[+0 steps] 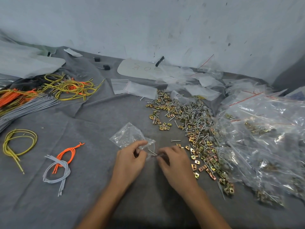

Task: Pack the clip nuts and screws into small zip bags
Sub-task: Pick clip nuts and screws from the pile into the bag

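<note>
Two hands meet at small zip bag (129, 136): left hand (130, 161) pinches its near edge, right hand (175, 162) pinches screws (153, 153), long axis slanting left-right between hands. Bag stretches up-left beyond left hand on grey cloth (92, 126).

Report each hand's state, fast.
Left hand: closed, pinching the small zip bag.
Right hand: closed, pinching screws at the bag's mouth.
</note>
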The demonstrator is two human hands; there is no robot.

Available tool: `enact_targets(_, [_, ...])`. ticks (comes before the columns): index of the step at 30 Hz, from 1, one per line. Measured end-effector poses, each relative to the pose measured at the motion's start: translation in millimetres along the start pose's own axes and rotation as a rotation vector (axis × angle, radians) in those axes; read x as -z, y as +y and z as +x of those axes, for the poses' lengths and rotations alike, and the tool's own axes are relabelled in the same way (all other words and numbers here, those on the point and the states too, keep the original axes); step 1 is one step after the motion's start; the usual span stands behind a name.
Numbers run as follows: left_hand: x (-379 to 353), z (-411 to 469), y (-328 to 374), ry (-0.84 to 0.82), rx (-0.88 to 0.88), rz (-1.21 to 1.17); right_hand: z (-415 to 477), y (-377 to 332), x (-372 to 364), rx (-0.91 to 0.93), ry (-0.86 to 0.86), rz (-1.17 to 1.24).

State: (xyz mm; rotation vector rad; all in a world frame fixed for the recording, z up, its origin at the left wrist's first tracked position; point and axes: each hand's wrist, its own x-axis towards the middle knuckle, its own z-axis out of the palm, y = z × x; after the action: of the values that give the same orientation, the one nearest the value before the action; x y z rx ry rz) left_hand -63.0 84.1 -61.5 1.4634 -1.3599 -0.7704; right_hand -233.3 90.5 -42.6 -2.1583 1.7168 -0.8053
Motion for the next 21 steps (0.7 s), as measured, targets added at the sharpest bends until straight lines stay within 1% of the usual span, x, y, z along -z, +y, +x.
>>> enact_targets(1, [0, 0, 0, 0.001, -0.002, 0.002, -1, 2, -1, 0.001, -0.048, -0.067])
enact_targets(3, [1, -1, 1, -0.002, -0.012, 0.011, -2, 2, -4, -0.007, -0.09, -0.127])
enact_targets(10, [2, 0, 2, -0.006, -0.033, 0.043, 8, -16, -10, 0.067, -0.056, -0.152])
enact_targets(13, [2, 0, 4, -0.011, -0.02, 0.037, 16, -23, -15, 0.06, -0.075, -0.111])
enact_targets(16, [2, -1, 3, -0.031, 0.009, 0.019, 18, -28, -18, 0.07, -0.119, 0.042])
enact_targets(18, [3, -1, 1, -0.03, -0.002, 0.025, 18, -25, -13, 0.094, -0.077, 0.155])
enact_targets(19, [3, -1, 0, -0.025, -0.011, 0.037, 20, -20, -8, 0.1, -0.024, 0.161])
enact_targets(21, [2, 0, -1, -0.01, -0.023, 0.052, 30, -2, 7, 0.079, 0.077, 0.068])
